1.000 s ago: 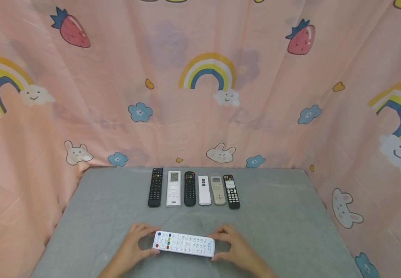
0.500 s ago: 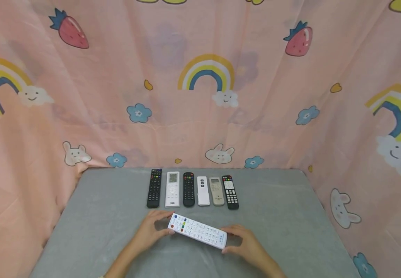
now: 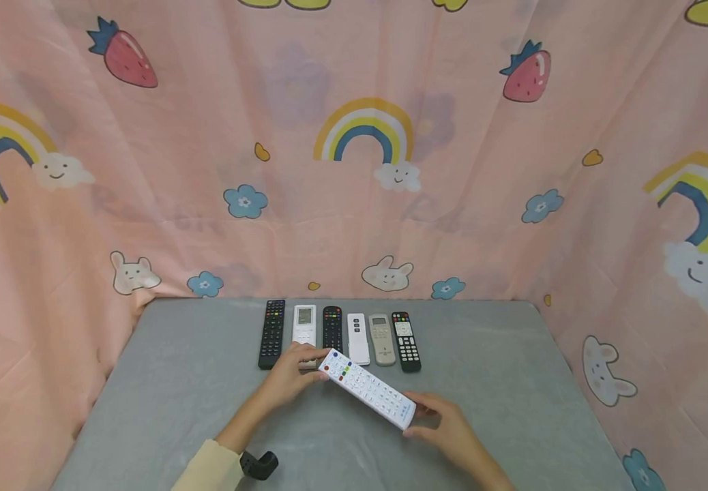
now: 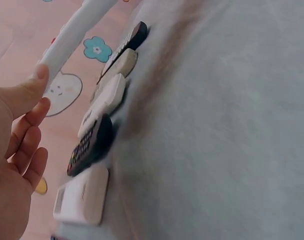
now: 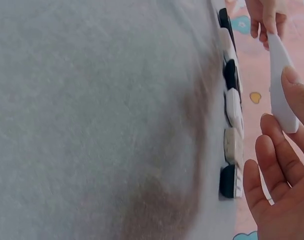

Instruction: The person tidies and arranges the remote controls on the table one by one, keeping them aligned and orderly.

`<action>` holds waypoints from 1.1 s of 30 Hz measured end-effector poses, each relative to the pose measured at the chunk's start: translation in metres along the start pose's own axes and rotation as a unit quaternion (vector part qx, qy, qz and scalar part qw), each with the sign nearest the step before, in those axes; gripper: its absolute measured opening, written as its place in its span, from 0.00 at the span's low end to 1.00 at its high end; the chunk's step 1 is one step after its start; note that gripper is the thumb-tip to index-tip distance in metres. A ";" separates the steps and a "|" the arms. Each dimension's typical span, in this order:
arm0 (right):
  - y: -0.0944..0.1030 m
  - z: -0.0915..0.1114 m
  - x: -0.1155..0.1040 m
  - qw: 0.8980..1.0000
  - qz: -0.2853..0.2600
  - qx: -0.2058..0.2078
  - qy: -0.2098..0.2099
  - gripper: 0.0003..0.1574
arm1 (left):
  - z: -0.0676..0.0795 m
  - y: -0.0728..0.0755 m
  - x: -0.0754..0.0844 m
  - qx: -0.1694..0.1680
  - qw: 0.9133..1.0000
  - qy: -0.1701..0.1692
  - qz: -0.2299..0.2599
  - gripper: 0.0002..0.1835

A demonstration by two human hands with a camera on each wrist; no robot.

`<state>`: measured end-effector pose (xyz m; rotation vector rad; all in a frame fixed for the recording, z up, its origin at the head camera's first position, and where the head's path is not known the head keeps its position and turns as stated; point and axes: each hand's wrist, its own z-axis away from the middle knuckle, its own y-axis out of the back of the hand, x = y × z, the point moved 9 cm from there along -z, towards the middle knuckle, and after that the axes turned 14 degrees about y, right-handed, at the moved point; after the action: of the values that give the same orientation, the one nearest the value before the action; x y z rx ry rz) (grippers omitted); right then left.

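A white remote control (image 3: 367, 389) with coloured buttons is held between both hands, raised off the table and slanted, its left end farther back. My left hand (image 3: 291, 374) pinches the end with the blue and red buttons. At the opposite end my right hand (image 3: 446, 426) pinches with thumb and fingers. In the left wrist view the raised remote (image 4: 72, 37) shows its side edge, well apart from the table. Behind it lie a white remote with a display (image 3: 305, 326), partly hidden by the left hand, and a black remote (image 3: 332, 327), partly covered by the held one.
The row at the back also has a long black remote (image 3: 272, 334), a small white one (image 3: 358, 337), a beige one (image 3: 382, 339) and a black one with white keys (image 3: 406, 341). They lie on a grey table (image 3: 501, 382), before a pink patterned curtain (image 3: 292, 232).
Both hands have lifted the white remote and carried it rightward and back toward the row. Its slant has grown. The left sleeve and a black strap-like piece at the wrist have come into view.
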<state>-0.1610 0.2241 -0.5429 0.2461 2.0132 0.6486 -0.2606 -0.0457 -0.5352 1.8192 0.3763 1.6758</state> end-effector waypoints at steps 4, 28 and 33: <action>0.007 -0.001 0.004 1.000 0.001 0.005 -0.011 0.40 | -0.020 -0.006 0.010 0.003 1.000 -0.003 0.005 0.24; 0.054 -0.001 0.044 0.991 0.041 0.070 -0.107 0.39 | -0.114 -0.061 0.069 -0.019 0.991 0.036 0.129 0.16; 0.059 -0.002 0.055 0.987 0.063 0.075 -0.126 0.40 | -0.127 -0.073 0.074 -0.024 0.988 0.048 0.144 0.18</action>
<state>-0.1957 0.2961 -0.5516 0.5221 1.8145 0.5153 -0.3573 0.0861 -0.5223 1.8290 0.1141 1.9542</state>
